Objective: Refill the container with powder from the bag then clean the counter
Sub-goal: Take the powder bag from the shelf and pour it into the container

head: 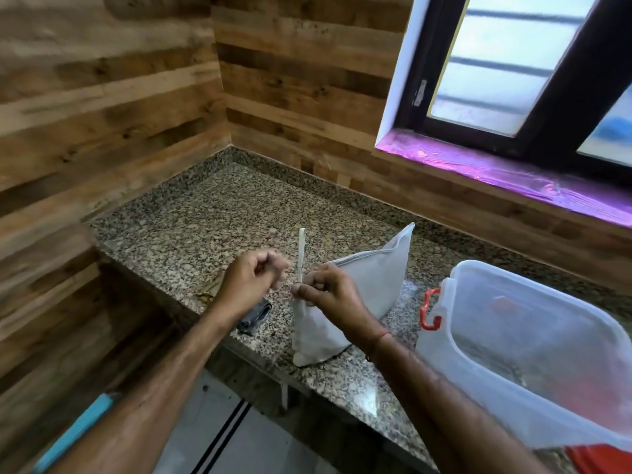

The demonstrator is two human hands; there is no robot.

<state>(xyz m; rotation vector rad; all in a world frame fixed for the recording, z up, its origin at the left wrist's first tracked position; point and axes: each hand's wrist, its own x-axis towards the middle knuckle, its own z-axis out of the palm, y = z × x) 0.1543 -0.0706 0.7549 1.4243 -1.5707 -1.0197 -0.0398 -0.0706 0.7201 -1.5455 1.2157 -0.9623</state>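
A white cloth bag [372, 282] stands on the granite counter [212, 217], its zipped top edge rising toward the back right. My right hand [328, 292] pinches the bag's near top corner, where a thin white strip [301, 254] sticks straight up. My left hand [253, 278] hovers just left of that strip, fingers curled and blurred, holding nothing I can make out. A large clear plastic container [533, 357] with red clasps [430, 309] sits open at the right, tilted toward me.
A folded grey cloth [256, 316] lies on the counter under my left wrist. Wood-panelled walls enclose the corner at left and back. A window with a purple-lit sill [513, 172] is at the back right. The counter's front edge runs diagonally below my arms.
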